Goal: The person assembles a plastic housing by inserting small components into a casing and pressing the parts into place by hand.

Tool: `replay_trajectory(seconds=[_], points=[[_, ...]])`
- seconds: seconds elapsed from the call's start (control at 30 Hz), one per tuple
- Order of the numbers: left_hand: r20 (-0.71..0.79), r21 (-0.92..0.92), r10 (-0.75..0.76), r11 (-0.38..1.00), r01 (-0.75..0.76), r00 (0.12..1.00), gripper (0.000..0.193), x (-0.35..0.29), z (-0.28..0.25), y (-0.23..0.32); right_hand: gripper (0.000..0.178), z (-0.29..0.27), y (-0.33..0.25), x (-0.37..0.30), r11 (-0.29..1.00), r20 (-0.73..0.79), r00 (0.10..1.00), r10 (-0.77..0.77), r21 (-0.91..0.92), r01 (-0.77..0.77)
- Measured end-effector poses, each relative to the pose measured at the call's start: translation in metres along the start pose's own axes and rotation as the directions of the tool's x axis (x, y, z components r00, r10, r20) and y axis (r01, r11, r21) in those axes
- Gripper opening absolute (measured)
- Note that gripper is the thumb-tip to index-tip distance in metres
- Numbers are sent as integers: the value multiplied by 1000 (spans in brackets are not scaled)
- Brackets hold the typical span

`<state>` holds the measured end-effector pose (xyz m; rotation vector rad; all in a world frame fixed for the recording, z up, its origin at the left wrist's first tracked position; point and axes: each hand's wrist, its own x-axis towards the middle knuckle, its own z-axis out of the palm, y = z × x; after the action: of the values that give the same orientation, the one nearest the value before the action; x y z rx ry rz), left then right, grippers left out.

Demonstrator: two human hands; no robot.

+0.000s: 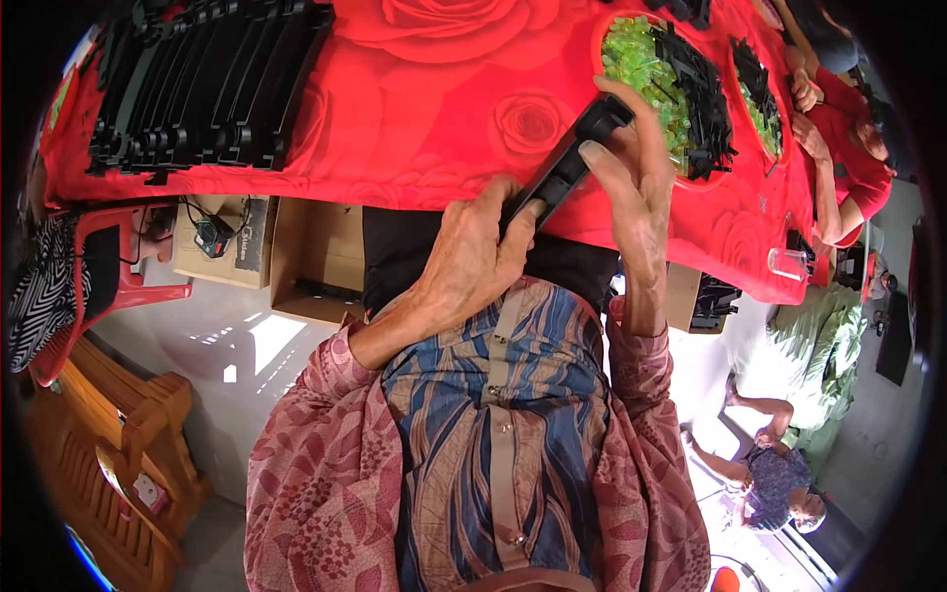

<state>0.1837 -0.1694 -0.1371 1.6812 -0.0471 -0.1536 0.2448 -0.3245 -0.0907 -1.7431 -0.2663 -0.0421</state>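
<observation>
Over the near edge of the table I hold a long, narrow black plastic part (564,170), tilted with its far end to the right. My left hand (473,255) is closed round the near end, thumb lying along it. At the far end, my right hand (639,192) grips with the thumb pressed on the part and the index finger stretched over its tip. Just beyond the right hand, a round tray holds translucent green pieces (631,61) beside a heap of thin black pieces (702,104). Whether a small piece sits under my right fingers is hidden.
Long black parts (212,89) lie in a row at the left of the red rose-patterned tablecloth (424,109). Cardboard boxes (314,247) stand under the table. A red chair (123,281) is at left. Another person's arms (824,168) work at the right; someone sits lower right.
</observation>
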Motion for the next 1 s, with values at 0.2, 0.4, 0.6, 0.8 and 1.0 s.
replay_trajectory(seconds=[0.2,0.4,0.6,0.8,1.0], points=[[3,13,-65,998,65,998,24,3,1,-2,51,0,5,0,996,4,999,54,-72,-53],[-71,-167,-33,986,21,997,23,11,5,-8,60,26,20,-2,962,-141,990,-17,266,54],[-258,-55,52,996,-69,965,23,18,13,-14,34,48,17,-20,940,-118,963,244,272,-204],[-285,74,203,979,-190,937,23,16,6,-2,27,65,4,-32,937,-106,948,301,217,-273],[-293,108,274,962,-253,916,23,16,6,-3,24,73,-3,-27,911,-137,925,355,273,-309]])
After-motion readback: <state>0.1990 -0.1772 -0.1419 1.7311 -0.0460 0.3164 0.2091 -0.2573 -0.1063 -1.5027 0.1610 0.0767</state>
